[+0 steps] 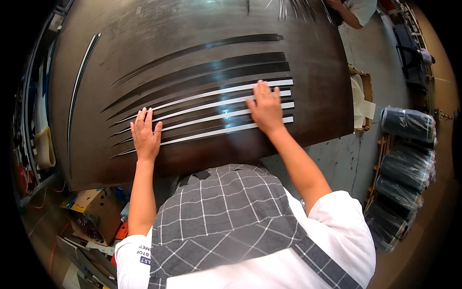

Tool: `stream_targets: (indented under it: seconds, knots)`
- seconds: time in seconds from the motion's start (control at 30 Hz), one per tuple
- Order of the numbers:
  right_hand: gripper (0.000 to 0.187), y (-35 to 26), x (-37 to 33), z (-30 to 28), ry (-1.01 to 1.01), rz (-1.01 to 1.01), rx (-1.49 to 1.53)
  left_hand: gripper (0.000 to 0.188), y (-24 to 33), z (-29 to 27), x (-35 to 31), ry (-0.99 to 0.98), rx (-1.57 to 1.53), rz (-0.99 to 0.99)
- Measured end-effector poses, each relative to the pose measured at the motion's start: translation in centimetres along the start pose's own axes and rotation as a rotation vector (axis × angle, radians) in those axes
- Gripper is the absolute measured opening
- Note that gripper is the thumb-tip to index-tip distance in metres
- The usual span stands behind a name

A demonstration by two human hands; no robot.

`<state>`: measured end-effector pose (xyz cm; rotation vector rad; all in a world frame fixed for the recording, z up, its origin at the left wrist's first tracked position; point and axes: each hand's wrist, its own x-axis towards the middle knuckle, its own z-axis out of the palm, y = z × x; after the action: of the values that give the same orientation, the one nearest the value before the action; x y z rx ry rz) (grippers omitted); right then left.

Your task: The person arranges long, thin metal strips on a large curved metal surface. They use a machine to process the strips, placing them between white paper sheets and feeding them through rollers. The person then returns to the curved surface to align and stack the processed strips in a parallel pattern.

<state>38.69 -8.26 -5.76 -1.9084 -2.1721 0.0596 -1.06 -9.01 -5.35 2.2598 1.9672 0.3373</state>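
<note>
Several long, narrow strips lie side by side across a dark brown table (317, 96). The nearer ones are white strips (207, 131) with black bands between them; the farther ones are black strips (226, 61). My left hand (146, 135) rests flat over the left part of the white strips, fingers stretched out and pointing away from me. Farther right, my right hand (267, 107) lies over the white strips near their square right ends, its fingers extended. Parts of the strips are hidden under both hands.
A black-and-white strip (79, 86) lies apart at the table's left. Thin dark strips (298, 9) hang over the far side, near another person's arm (349, 14). Plastic-wrapped rolls (409, 124) are stacked at the right. A cardboard box (96, 212) stands below the table's left corner.
</note>
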Motion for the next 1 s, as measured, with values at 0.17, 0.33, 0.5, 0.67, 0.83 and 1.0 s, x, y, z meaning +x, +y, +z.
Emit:
stream_targets:
  seconds: [0.17, 0.33, 0.5, 0.67, 0.83, 1.0]
  knots:
    - [0.059, 7.1, -0.7, -1.0, -0.001, 0.165, -0.037, 0.049, -0.3, 0.5, -0.3, 0.039, -0.043, -0.039]
    - [0.05, 7.3, -0.4, -2.7, 0.021, 0.187, 0.029, 0.044, 0.8, 0.5, 0.2, 0.146, -0.096, -0.152]
    - [0.029, 10.4, 6.3, -3.9, 0.176, 0.312, 0.475, 0.041, 7.5, 1.1, 6.3, 0.236, -0.205, 0.077]
    - [0.025, 14.6, 16.5, -2.3, -0.034, 0.683, 1.215, 0.048, 16.0, 3.5, 14.6, 0.205, -0.245, 0.284]
    - [0.029, 15.9, 20.7, -2.6, -0.179, 0.876, 1.495, 0.053, 21.8, 5.6, 20.1, 0.103, -0.225, 0.373]
    - [0.027, 15.9, 21.1, -2.3, -0.23, 0.878, 1.506, 0.051, 23.1, 7.2, 20.4, 0.098, -0.163, 0.338]
